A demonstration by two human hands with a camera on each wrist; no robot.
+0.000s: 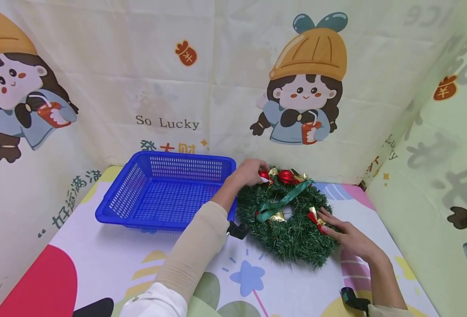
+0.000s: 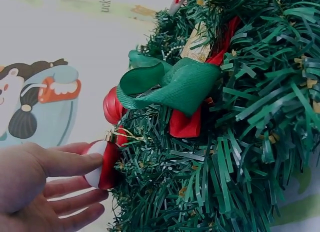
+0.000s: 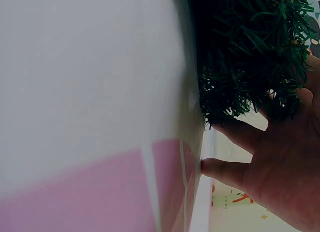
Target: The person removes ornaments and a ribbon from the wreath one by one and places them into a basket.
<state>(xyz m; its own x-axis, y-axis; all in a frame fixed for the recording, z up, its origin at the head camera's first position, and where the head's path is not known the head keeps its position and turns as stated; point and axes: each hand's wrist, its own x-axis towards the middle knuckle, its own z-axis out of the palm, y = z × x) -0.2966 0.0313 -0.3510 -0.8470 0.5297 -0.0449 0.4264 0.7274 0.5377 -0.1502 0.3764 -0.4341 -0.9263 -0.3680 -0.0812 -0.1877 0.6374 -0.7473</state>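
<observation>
A green Christmas wreath lies flat on the table, trimmed with red balls, gold bows and a loose green ribbon. At its far left edge my left hand pinches a red and white ball ornament between thumb and fingers; a thin gold cord shows at its top. My right hand rests against the wreath's right side, fingers extended, beside a red and gold bow. In the right wrist view, two straight fingers reach down by the tabletop, while the greenery hides part of that hand.
A blue plastic basket with slotted walls stands left of the wreath, behind my left forearm. The patterned tablecloth spreads across the table. Printed cloth walls close in the back and both sides.
</observation>
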